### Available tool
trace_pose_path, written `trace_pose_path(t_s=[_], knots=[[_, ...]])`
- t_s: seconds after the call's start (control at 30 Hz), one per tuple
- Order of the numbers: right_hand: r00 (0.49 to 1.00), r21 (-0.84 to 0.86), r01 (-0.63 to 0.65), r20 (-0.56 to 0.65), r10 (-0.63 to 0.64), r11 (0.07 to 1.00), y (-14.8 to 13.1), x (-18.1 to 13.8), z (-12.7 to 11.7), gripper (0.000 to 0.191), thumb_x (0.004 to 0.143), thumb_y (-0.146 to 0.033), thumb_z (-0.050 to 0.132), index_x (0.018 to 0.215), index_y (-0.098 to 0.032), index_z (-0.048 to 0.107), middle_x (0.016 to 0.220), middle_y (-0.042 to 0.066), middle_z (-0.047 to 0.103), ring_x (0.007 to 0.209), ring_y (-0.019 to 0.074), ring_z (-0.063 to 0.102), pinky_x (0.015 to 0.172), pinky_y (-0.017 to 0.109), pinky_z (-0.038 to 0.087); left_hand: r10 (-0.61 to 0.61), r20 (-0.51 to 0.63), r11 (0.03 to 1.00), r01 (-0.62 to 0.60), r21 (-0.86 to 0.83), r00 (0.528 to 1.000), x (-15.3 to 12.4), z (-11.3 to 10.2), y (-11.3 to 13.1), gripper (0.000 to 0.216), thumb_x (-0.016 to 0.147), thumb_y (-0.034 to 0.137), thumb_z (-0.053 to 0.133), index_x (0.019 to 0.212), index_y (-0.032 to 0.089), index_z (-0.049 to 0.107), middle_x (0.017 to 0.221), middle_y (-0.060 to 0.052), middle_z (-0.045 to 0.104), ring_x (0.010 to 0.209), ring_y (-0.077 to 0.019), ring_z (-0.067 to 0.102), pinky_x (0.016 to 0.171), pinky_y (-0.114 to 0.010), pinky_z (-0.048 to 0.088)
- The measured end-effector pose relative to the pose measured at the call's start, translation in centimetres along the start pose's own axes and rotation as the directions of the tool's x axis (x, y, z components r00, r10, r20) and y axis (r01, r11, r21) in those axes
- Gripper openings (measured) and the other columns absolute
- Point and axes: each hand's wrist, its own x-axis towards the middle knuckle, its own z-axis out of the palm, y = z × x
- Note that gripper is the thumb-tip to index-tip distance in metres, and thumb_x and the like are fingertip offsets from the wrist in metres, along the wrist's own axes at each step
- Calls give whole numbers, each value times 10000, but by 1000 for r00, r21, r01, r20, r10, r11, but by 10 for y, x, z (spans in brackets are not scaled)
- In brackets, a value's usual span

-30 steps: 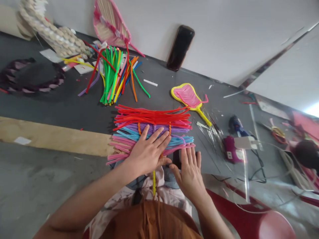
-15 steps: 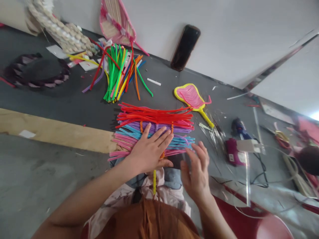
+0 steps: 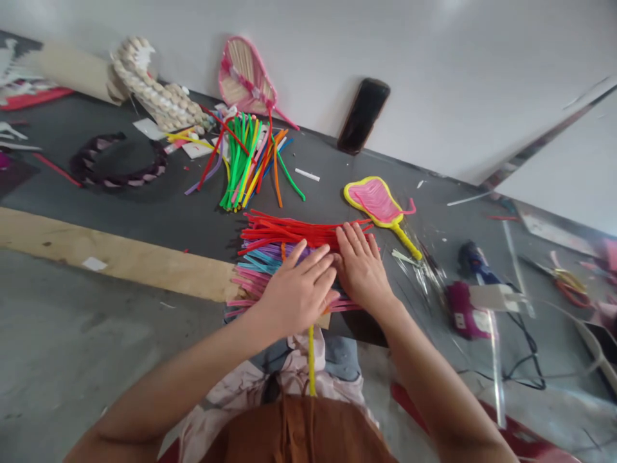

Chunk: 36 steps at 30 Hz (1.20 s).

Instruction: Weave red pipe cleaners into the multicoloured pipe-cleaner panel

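I have the left hand (image 3: 299, 289) flat and unclenched, palm down over the layered pipe cleaners (image 3: 284, 231), their pink and blue ends jutting out to its left. Just beside it, I see the right hand (image 3: 361, 270) lying with fingers extended across the red ones; a yellow-rimmed pink fan (image 3: 378, 200) sits just beyond its fingertips.

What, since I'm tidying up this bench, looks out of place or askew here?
Thin strands lie scattered beside the yellow-rimmed fan, unlike the red stems lined up partly beneath the right hand. Nothing looks clearly damaged.
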Motion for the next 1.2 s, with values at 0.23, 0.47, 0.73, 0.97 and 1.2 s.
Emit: trace_pose_path(t_s=[0.23, 0.47, 0.73, 0.97, 1.2], knots=[[1000, -23, -22, -2, 22, 1000, -4, -8, 14, 572, 1007, -395, 317, 1485, -91, 394, 1535, 176, 404, 1459, 316, 295, 1166, 580, 212, -208, 171, 970, 181, 162, 963, 13, 5, -37, 868, 924, 689, 341, 1482, 25, 360, 1558, -224, 325, 1477, -349, 247, 1209, -575, 123], [992, 1, 28, -121, -28, 1000, -11, -8, -12, 495, 1000, -301, 336, 1437, -105, 462, 1498, 180, 459, 1439, 298, 344, 1170, 574, 240, -246, 194, 966, 223, 133, 950, 4, 19, -43, 846, 936, 683, 300, 1496, 50, 347, 1573, -195, 303, 1478, -341, 249, 1210, -578, 108], [962, 112, 272, 8, -275, 956, -70, 18, -38, 557, 974, -248, 330, 1490, -38, 361, 1586, 189, 300, 1504, 268, 176, 1195, 472, 269, -247, 239, 968, 230, 97, 939, 3, 17, -41, 617, 941, 392, 441, 1491, 119, 389, 1576, -167, 317, 1488, -354, 211, 1203, -614, 82], [982, 32, 75, 169, -79, 997, -24, 28, -3, 702, 988, -509, 340, 1507, -38, 321, 1569, 215, 317, 1483, 310, 238, 1192, 544, 199, -275, 225, 961, 268, 61, 935, 6, 17, -42, 803, 931, 646, 364, 1500, 79, 353, 1586, -163, 289, 1493, -329, 207, 1216, -588, 53], [990, -27, 99, 102, -95, 995, 2, 15, 14, 779, 971, -602, 300, 1501, -32, 329, 1538, 208, 386, 1473, 308, 262, 1194, 540, 158, -245, 215, 970, 239, 54, 945, 4, 12, -47, 917, 917, 736, 211, 1503, 40, 325, 1580, -185, 278, 1485, -313, 242, 1213, -554, 119]])
